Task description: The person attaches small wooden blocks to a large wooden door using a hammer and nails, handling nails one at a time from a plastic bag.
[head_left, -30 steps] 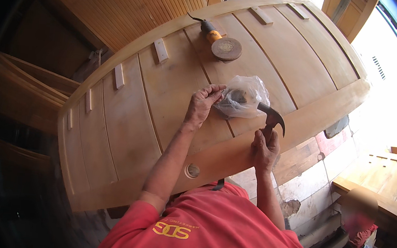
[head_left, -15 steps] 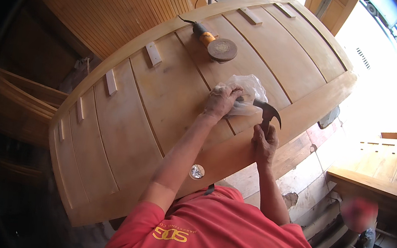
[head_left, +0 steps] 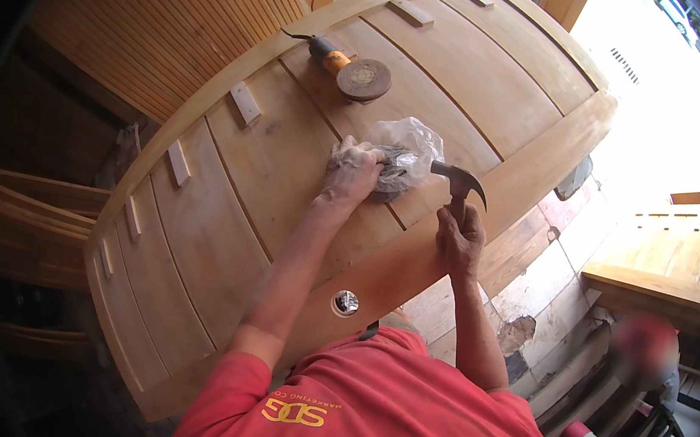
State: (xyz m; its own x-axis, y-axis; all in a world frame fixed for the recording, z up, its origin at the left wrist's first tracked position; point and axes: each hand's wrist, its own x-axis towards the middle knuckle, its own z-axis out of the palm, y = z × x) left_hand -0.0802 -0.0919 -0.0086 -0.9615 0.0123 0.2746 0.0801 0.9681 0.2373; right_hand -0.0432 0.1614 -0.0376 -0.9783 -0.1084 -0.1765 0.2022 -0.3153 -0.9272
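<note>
On a large pale wooden panel (head_left: pixel 241 198) with dark grooves lies a crumpled clear plastic bag (head_left: pixel 416 140). Dark grey contents show inside it, too small to name for sure. My left hand (head_left: pixel 355 170), dusted pale, grips the bag's left side with bent fingers. In my right hand (head_left: pixel 461 234) is a claw hammer (head_left: pixel 459 186), held upright by its handle close below the head. The hammer's face sits at the bag's right edge; whether they touch I cannot tell. Beyond the bag rests an angle grinder (head_left: pixel 357 74) with a round brown disc.
Several small wooden blocks (head_left: pixel 245 103) line the panel's far edge. A round hole (head_left: pixel 345 303) pierces the near rail. Slatted wood (head_left: pixel 174 21) stands at the far left. Another wooden panel (head_left: pixel 670 261) is at the right, with a person in a red cap (head_left: pixel 644 345) below it.
The bag has opened out, showing more dark contents. My left hand has shifted to its left side. The hammer has drawn slightly away from the left hand. The whole view has shifted a little.
</note>
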